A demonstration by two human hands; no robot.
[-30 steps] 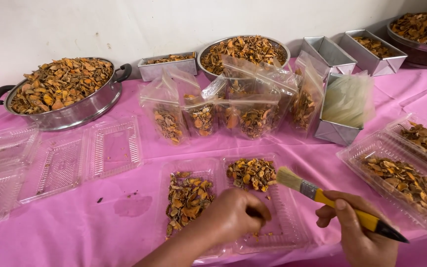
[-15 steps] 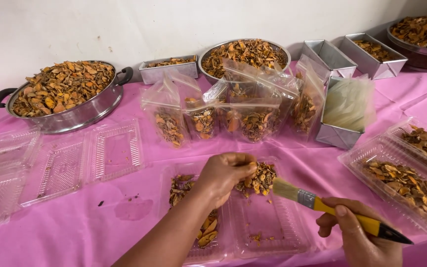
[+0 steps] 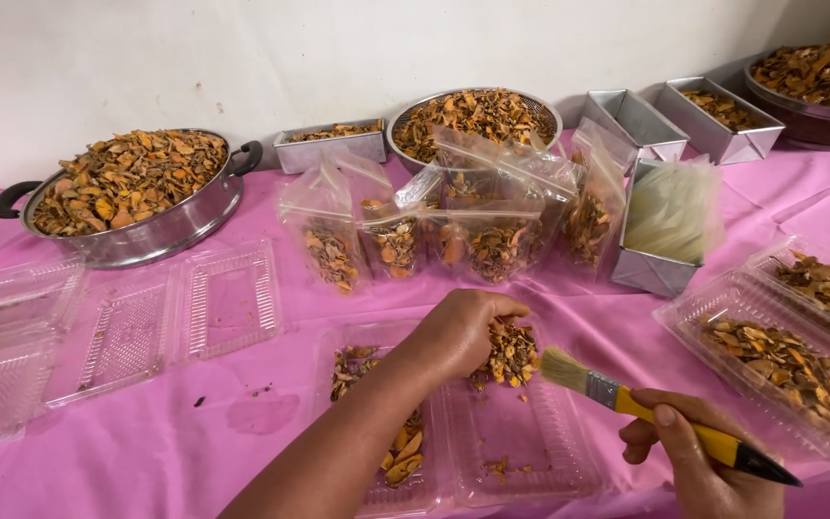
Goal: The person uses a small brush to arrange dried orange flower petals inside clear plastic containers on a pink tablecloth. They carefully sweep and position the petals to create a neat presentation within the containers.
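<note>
At frame centre, the left hand (image 3: 461, 332) is clutching orange dried slices (image 3: 509, 354) over a clear plastic clamshell tray (image 3: 530, 461), the right hand (image 3: 698, 461) gripping a yellow-handled brush (image 3: 626, 402) that is best kept low.

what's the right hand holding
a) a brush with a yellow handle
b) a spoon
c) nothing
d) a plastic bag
a: the right hand grips a brush with a yellow handle and pale bristles, pointed toward the dried pieces that the left hand is gathering over the clear tray.
</note>
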